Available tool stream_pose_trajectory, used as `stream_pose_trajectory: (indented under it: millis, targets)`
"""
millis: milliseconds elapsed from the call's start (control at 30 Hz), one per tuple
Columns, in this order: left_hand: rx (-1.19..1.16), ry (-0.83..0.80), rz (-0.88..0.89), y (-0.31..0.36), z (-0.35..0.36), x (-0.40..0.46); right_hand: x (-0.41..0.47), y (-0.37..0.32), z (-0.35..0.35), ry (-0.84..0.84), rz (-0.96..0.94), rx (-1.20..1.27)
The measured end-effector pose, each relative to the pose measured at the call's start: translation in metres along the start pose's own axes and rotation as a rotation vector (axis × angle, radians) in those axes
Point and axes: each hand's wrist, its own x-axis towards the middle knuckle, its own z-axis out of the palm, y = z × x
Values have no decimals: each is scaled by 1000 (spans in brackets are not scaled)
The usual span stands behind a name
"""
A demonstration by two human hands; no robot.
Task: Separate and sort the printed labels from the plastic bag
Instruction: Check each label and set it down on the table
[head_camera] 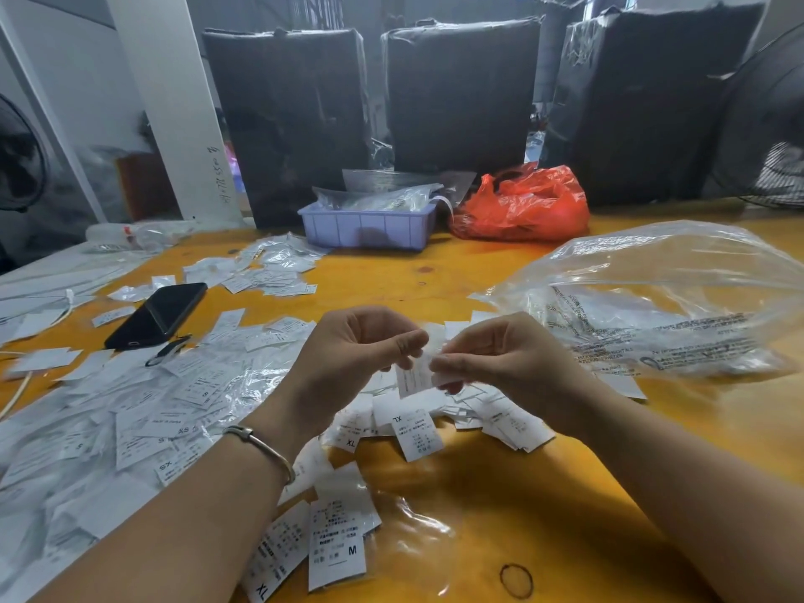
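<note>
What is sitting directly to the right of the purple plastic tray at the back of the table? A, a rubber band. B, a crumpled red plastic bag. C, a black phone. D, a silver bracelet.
B: the crumpled red plastic bag lies right beside the purple tray at the far edge of the table.

A garment packing workshop or warehouse: behind the yellow worktop [565, 493] stand three big black-wrapped bales [461, 93], with a caged floor fan [770, 124] beside them, and size labels [130, 411] lie heaped on the worktop before a lilac parts tray [365, 226].
</note>
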Motion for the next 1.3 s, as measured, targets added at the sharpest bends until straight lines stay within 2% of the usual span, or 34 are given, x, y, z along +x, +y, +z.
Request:
stream_pose_trajectory:
  millis: [100, 233, 333, 400, 500, 600, 733, 933, 1167, 1300]
  targets:
    - [36, -75, -55, -2, 0, 0, 1, 2, -3, 95, -33, 26]
    - [142, -183, -134, -3, 1, -1, 1, 1, -5, 92, -45, -31]
    - [148, -178, -128, -3, 2, -2, 0, -1, -10, 174, -71, -48]
    - [128, -121, -90, -2, 1, -2, 1, -3, -18, 273, -27, 125]
    - [99, -51, -24, -2, 1, -2, 2, -4, -27, 336, 117, 407]
    - [185, -44, 58, -1, 3, -3, 4, -7, -28, 329, 207, 559]
    - [313, -66, 151, -1, 7, -5, 2, -10, -28, 239, 215, 600]
    - [365, -83, 192, 0, 7, -6, 0, -15, -26, 200, 139, 563]
    - [366, -77, 194, -1, 7, -5, -5, -23, -13, 240, -144, 353]
    - [341, -102, 188, 0, 7, -5, -5, -26, -9, 274, -210, 319]
